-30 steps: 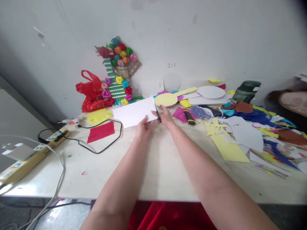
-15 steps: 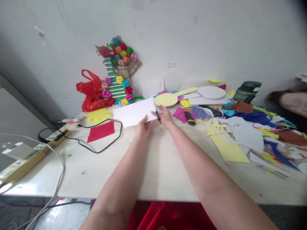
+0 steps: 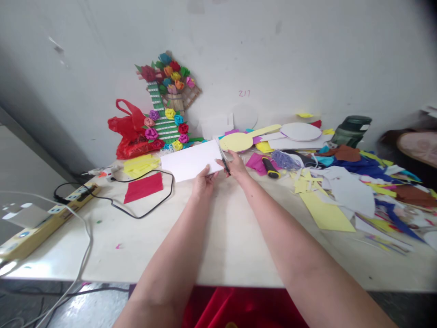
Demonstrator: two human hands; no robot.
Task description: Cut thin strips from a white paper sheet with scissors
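Observation:
A white sheet of paper (image 3: 189, 159) is held up over the table, its lower right corner pinched by my left hand (image 3: 204, 180), thumb on top. My right hand (image 3: 235, 166) is closed round the dark handles of a pair of scissors (image 3: 224, 160). The scissor blades lie along the sheet's right edge, pointing away from me; whether they are cutting into it I cannot tell. Just behind the scissors lies a yellow paper paddle shape (image 3: 238, 142) with a round head and a long handle.
Paper flowers on a green striped stand (image 3: 164, 128) and a red plastic bag (image 3: 126, 127) stand at the wall. A power strip (image 3: 44, 228) with cables lies left. Red paper (image 3: 144, 187) is near it. A yellow-black cutter (image 3: 271, 167), paper scraps (image 3: 351, 191) and a green bottle (image 3: 353, 130) are right.
The scissors have shifted very slightly in my right hand at the sheet's right edge. My left hand and the paper stay almost where they were.

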